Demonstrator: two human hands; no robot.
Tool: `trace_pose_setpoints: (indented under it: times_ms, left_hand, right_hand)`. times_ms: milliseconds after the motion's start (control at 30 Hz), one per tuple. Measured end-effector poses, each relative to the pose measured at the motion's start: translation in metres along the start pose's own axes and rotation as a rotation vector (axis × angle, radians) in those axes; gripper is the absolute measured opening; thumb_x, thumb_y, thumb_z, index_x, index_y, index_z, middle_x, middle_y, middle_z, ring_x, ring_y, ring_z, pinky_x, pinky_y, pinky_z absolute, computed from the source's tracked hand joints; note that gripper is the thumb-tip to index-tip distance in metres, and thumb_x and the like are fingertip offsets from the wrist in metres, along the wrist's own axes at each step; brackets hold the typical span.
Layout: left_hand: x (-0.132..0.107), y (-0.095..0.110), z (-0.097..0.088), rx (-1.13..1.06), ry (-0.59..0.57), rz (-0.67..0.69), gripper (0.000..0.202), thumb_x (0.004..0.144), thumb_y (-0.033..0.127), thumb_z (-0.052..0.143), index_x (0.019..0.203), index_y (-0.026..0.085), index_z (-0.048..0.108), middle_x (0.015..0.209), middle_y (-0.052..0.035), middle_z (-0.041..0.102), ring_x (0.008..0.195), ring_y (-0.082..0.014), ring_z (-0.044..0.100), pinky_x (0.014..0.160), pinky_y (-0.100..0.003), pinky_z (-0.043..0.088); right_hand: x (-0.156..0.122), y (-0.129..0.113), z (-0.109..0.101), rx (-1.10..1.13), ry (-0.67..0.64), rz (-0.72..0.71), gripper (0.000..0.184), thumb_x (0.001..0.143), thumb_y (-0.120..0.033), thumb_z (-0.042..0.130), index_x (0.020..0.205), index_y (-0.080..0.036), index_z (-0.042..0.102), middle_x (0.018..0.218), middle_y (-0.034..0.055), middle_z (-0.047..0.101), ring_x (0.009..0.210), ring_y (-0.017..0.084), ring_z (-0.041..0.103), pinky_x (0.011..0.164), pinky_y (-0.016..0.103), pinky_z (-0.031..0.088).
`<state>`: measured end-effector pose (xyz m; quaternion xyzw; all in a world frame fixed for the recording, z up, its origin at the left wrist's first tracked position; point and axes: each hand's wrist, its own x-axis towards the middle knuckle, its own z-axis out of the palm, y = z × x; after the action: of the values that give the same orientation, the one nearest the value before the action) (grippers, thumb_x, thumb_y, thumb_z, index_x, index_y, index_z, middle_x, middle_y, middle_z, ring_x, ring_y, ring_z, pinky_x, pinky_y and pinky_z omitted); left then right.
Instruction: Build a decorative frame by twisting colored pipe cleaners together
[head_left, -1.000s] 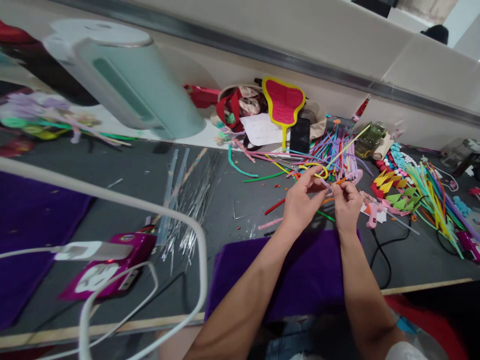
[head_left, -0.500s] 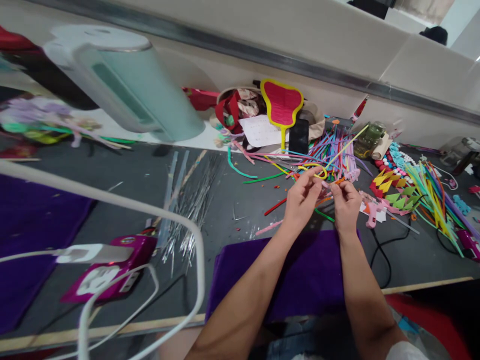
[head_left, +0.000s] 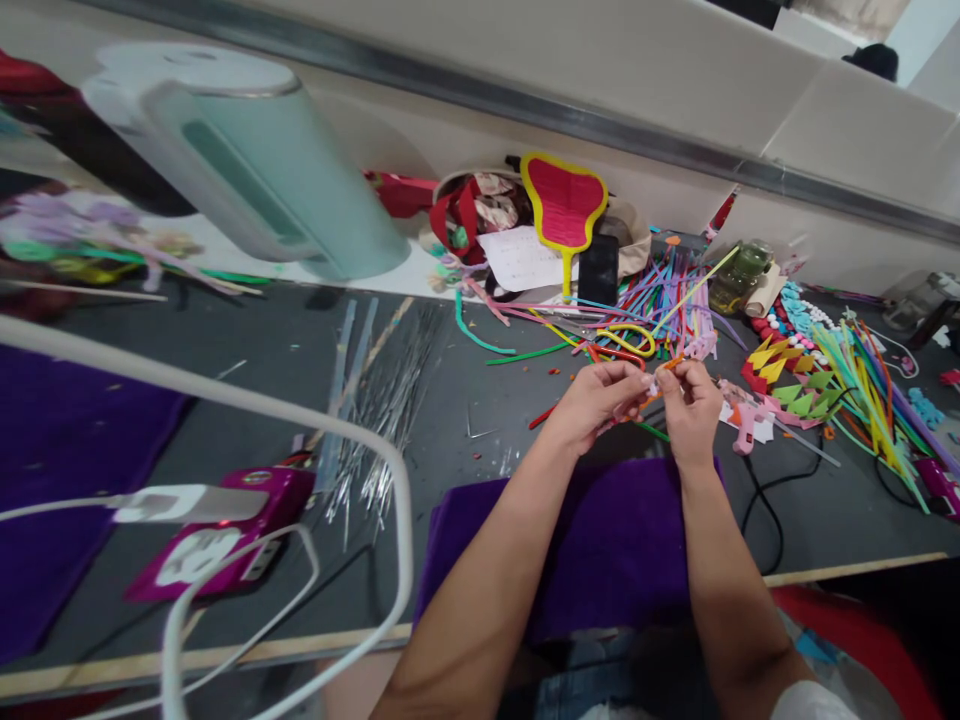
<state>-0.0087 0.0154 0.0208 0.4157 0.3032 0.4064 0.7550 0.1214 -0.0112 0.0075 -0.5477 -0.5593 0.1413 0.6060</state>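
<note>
My left hand (head_left: 600, 402) and my right hand (head_left: 691, 408) meet over the worktop, thumbs and fingers pinched close together. Between them is an orange pipe cleaner (head_left: 672, 363), partly covered by the fingers. A small pale piece (head_left: 653, 389) shows at the left fingertips; its kind is unclear. Just beyond the left hand lies a yellow loop (head_left: 634, 334). Behind the hands spreads a heap of coloured pipe cleaners (head_left: 679, 295). A pink glue gun (head_left: 745, 425) rests to the right of my right hand. Folded purple cloth (head_left: 615, 550) lies under my forearms.
At left stand a pale green kettle (head_left: 300, 180) and a magenta power strip (head_left: 225, 535), with a white cable (head_left: 285, 408) looping in front. Thin silvery strips (head_left: 390, 420) lie mid-table. A red-and-yellow fan (head_left: 566, 205), a phone (head_left: 598, 270) and a glass jar (head_left: 739, 275) are at the back.
My left hand has dropped slightly towards me, its fingers more level, exposing more of the yellow loop behind it. The right hand has hardly moved.
</note>
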Motion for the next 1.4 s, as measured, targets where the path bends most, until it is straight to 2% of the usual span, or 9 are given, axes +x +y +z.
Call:
trace_pose_setpoints:
  times_ms: [233, 367, 533, 633, 700, 800, 933, 1167, 1400]
  left_hand:
    - [0.0, -0.001, 0.0, 0.175, 0.042, 0.078, 0.029, 0.063, 0.036, 0.077, 0.068, 0.014, 0.059, 0.054, 0.0016, 0.054, 0.044, -0.0066, 0.046, 0.045, -0.02, 0.037]
    - [0.0, -0.004, 0.005, 0.41, 0.14, 0.282, 0.024, 0.068, 0.035, 0.07, 0.065, 0.015, 0.057, 0.056, 0.0015, 0.053, 0.048, -0.0077, 0.044, 0.048, -0.021, 0.034]
    - [-0.002, -0.009, 0.013, 0.867, 0.36, 0.56, 0.017, 0.076, 0.025, 0.058, 0.062, 0.016, 0.054, 0.06, 0.0018, 0.052, 0.057, -0.0092, 0.044, 0.055, -0.022, 0.032]
    - [-0.002, -0.011, 0.013, 0.93, 0.384, 0.51, 0.021, 0.077, 0.028, 0.056, 0.06, 0.016, 0.052, 0.057, 0.0028, 0.049, 0.055, -0.009, 0.041, 0.054, -0.022, 0.03]
    - [-0.001, -0.013, 0.012, 0.849, 0.293, 0.393, 0.029, 0.079, 0.034, 0.054, 0.057, 0.016, 0.052, 0.053, 0.0026, 0.047, 0.053, -0.009, 0.041, 0.052, -0.022, 0.029]
    - [0.001, -0.012, 0.01, 0.548, 0.128, 0.208, 0.037, 0.079, 0.043, 0.054, 0.055, 0.014, 0.055, 0.052, 0.0012, 0.049, 0.052, -0.0097, 0.044, 0.052, -0.022, 0.033]
    - [0.001, -0.007, 0.008, 0.189, 0.045, 0.076, 0.028, 0.068, 0.038, 0.068, 0.061, 0.012, 0.064, 0.054, 0.0008, 0.053, 0.053, -0.0086, 0.046, 0.055, -0.022, 0.037]
    - [0.001, 0.0, 0.004, -0.135, 0.052, -0.072, 0.022, 0.06, 0.03, 0.076, 0.07, 0.011, 0.07, 0.065, -0.0036, 0.064, 0.06, -0.0112, 0.057, 0.061, -0.023, 0.044]
    - [0.001, -0.002, 0.007, -0.192, 0.099, -0.065, 0.023, 0.054, 0.023, 0.08, 0.071, 0.014, 0.067, 0.06, 0.0018, 0.062, 0.051, -0.0061, 0.052, 0.061, -0.022, 0.045]
  right_hand:
    - [0.001, 0.0, -0.001, 0.003, -0.009, -0.021, 0.021, 0.081, -0.032, 0.059, 0.066, -0.02, 0.05, 0.066, -0.0028, 0.047, 0.064, 0.012, 0.045, 0.063, 0.027, 0.036]
    - [0.001, 0.001, -0.001, -0.033, -0.01, -0.027, 0.022, 0.082, -0.033, 0.058, 0.066, -0.019, 0.051, 0.066, -0.0024, 0.048, 0.065, 0.013, 0.045, 0.064, 0.027, 0.037]
    - [0.001, 0.002, -0.001, -0.085, -0.006, -0.043, 0.022, 0.083, -0.033, 0.057, 0.067, -0.019, 0.05, 0.066, -0.003, 0.047, 0.064, 0.012, 0.043, 0.063, 0.027, 0.037]
    - [0.001, 0.002, 0.0, -0.093, 0.013, -0.058, 0.022, 0.083, -0.032, 0.057, 0.067, -0.019, 0.05, 0.066, -0.0033, 0.046, 0.064, 0.012, 0.042, 0.062, 0.027, 0.035]
    - [0.001, 0.001, -0.001, -0.102, 0.021, -0.071, 0.022, 0.083, -0.032, 0.058, 0.067, -0.019, 0.05, 0.065, -0.0035, 0.045, 0.064, 0.012, 0.042, 0.062, 0.027, 0.035]
    - [0.001, -0.001, 0.0, -0.112, 0.024, -0.105, 0.022, 0.083, -0.031, 0.057, 0.067, -0.019, 0.05, 0.065, -0.0035, 0.045, 0.064, 0.013, 0.042, 0.062, 0.027, 0.035]
    - [0.0, -0.003, 0.0, -0.124, 0.039, -0.153, 0.021, 0.084, -0.031, 0.056, 0.067, -0.02, 0.05, 0.065, -0.0031, 0.047, 0.065, 0.013, 0.043, 0.062, 0.027, 0.035]
    - [-0.001, -0.003, 0.0, -0.115, 0.048, -0.145, 0.021, 0.085, -0.03, 0.056, 0.067, -0.019, 0.051, 0.066, -0.0029, 0.047, 0.063, 0.012, 0.043, 0.06, 0.026, 0.034]
    - [-0.001, -0.002, 0.0, -0.087, 0.06, -0.1, 0.021, 0.083, -0.03, 0.058, 0.067, -0.019, 0.051, 0.066, -0.0032, 0.047, 0.062, 0.011, 0.043, 0.06, 0.026, 0.035]
